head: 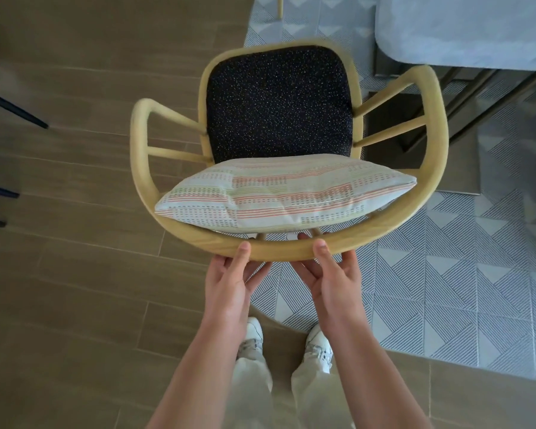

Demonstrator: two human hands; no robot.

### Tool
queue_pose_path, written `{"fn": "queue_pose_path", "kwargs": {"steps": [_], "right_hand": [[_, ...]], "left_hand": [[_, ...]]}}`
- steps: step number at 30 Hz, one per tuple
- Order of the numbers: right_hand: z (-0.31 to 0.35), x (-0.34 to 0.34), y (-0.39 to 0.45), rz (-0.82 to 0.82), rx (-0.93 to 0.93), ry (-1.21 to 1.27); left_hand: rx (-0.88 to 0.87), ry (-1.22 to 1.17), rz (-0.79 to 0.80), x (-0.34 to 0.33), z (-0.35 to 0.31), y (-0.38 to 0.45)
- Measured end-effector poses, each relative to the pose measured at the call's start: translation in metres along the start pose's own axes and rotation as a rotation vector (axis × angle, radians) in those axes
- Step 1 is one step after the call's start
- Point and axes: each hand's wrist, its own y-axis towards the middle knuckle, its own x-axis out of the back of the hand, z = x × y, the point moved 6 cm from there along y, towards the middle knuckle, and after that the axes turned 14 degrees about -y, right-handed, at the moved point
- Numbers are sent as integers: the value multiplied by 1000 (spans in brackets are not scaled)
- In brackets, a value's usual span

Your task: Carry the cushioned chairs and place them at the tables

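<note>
A light wooden armchair [180,233] with a curved back rail fills the middle of the view, seen from above. It has a dark speckled seat cushion [279,106] and a striped white pillow [279,193] leaning against the back. My left hand [232,283] and my right hand [331,280] both grip the middle of the back rail, thumbs on top and fingers underneath. A grey-topped table [477,29] stands at the upper right, just beyond the chair's right arm.
The table's dark metal base [464,97] stands close to the chair's right arm. Dark chair legs [16,111] reach in from the left edge. The floor is brown plank on the left and patterned grey tile [446,289] on the right. My feet are directly below.
</note>
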Motion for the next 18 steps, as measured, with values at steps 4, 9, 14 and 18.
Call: {"fn": "queue_pose_path", "kwargs": {"steps": [4, 9, 14, 18], "right_hand": [[6, -3, -4, 2, -14, -2], [7, -7, -11, -71, -57, -12], [-7, -16, -28, -131, -89, 2], [-26, -21, -47, -192, -131, 10]], "left_hand": [[90, -50, 6, -4, -2, -2], [187, -80, 0, -5, -8, -5], [242, -52, -10, 8, -19, -9], [278, -17, -36, 25, -27, -14]]}}
